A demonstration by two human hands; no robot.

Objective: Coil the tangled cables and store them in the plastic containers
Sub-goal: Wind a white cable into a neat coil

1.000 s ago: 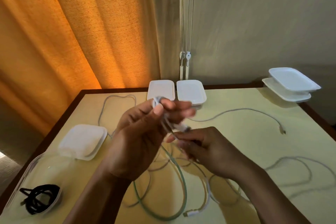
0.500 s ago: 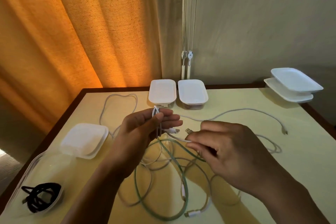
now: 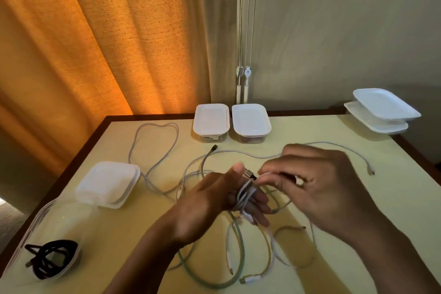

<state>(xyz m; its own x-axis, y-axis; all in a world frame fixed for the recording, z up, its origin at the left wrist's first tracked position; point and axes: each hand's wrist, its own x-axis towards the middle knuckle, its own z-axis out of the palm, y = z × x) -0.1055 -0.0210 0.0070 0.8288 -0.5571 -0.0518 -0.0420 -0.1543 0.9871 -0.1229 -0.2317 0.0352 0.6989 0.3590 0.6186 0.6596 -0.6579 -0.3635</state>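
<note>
No text, label, brand, number or sign can be read on anything here.

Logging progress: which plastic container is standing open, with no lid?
The clear container at the near-left corner of the table, holding a coiled black cable. The back containers and the neighbouring container just behind it have white lids on.

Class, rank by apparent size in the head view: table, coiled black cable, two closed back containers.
1. table
2. coiled black cable, though nearness may inflate it
3. left closed container and right closed container look alike
</note>
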